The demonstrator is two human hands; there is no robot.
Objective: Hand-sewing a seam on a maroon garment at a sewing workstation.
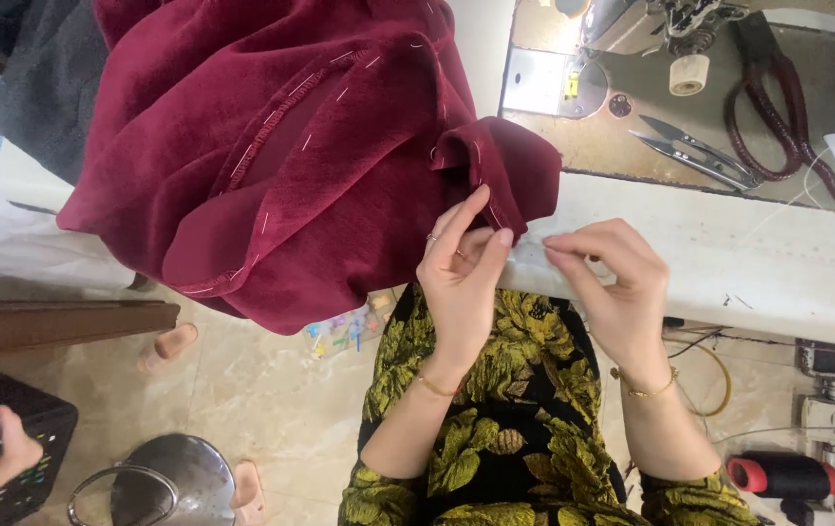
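A large dark red velvet garment (271, 146) with white basting stitches lies bunched on the white sewing table (729, 253) and hangs over its edge. My left hand (461, 268) pinches a folded edge of the red fabric near its right corner. My right hand (607, 278) hovers just to the right, thumb and forefinger pinched together as if on a thin needle or thread that is too fine to make out. Both wrists wear thin gold bracelets.
Thread snips (695, 151), dark red-handled scissors (778, 112) and a thread spool (688, 73) lie on the machine bed at the back right. A red-capped black thread cone (782, 474) sits low right. Another person's hand (13, 443) rests on a black crate at lower left, beside a metal pot (169, 482).
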